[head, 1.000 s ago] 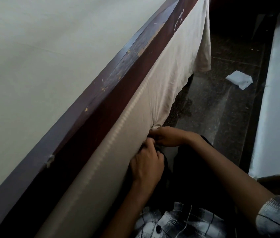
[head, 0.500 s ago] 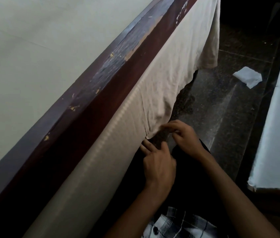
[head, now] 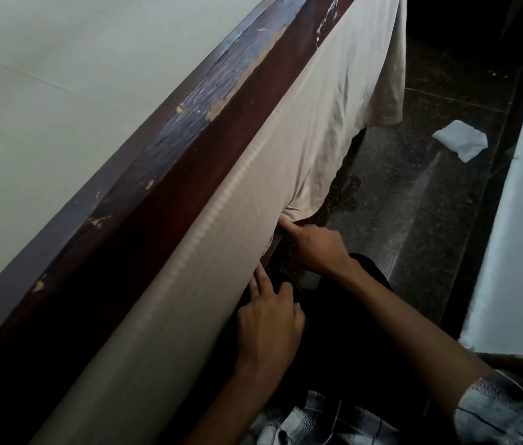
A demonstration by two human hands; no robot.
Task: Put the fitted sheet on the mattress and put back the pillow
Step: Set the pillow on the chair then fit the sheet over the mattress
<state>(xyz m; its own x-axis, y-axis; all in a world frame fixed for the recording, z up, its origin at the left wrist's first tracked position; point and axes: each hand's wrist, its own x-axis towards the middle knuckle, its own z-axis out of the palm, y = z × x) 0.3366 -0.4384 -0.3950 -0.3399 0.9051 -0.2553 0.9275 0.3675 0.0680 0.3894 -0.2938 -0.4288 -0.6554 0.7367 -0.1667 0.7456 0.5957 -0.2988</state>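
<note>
Fitted sheet [head: 311, 130], one, is stretched just below the wooden rail [head: 221, 149]. The left hand [head: 270, 326] presses two straight fingers on its lower edge. The right hand [head: 318, 245] pokes one finger at the hem, its grip hidden. One white scrap [head: 460, 144] lies well apart from the rail.

Dark speckled floor [head: 414, 226]; scuffed wooden rail [head: 209, 146] (paint chipped); dim light.

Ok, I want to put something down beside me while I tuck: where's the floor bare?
Bare dark floor lies between the hanging sheet and the white scrap, and nearer along the pale slab at right. Crowded: where the left hand and right hand are at the sheet's lower edge.
</note>
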